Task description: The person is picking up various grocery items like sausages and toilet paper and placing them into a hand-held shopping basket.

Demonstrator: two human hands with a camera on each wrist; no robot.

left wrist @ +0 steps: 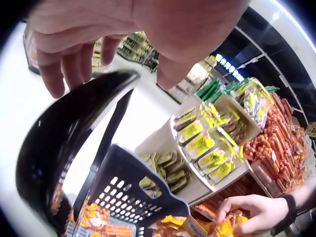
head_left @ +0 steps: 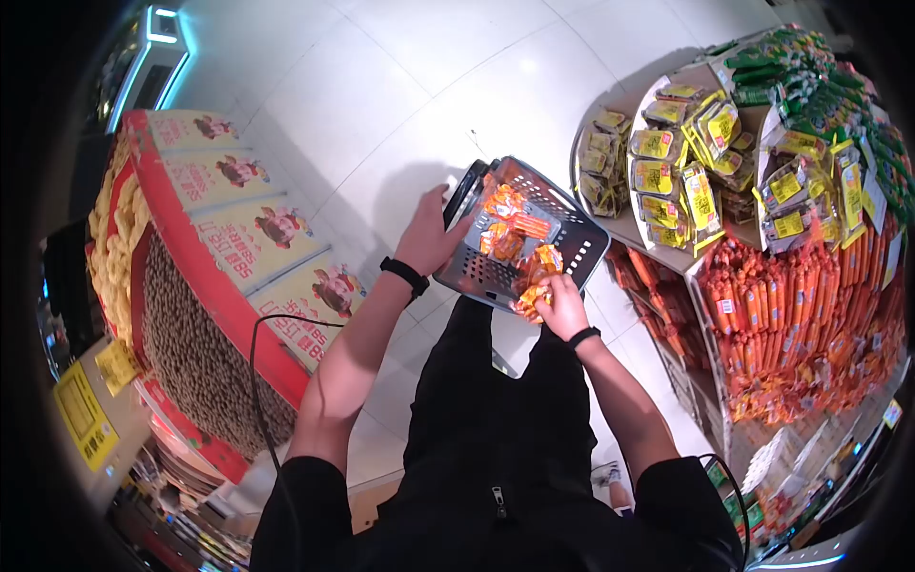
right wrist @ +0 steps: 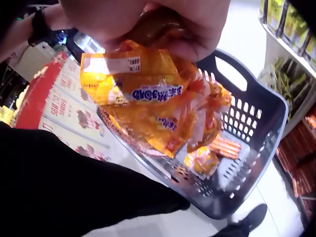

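Note:
My left hand is at the black handle of a dark perforated basket; in the left wrist view its fingers extend loosely over the handle, thumb apart. My right hand grips orange snack packaging at the basket's near right corner. Close up in the right wrist view, the crinkled orange packaging hangs from the curled fingers of the right hand, above the basket. Inside lie orange and yellow packets and a pack of reddish sticks.
To the left stands a red-edged bin with brown nuts and printed panels. On the right, a display holds yellow-labelled packets, orange-red sausages and green packs. Pale floor tiles lie ahead; a shoe shows behind me.

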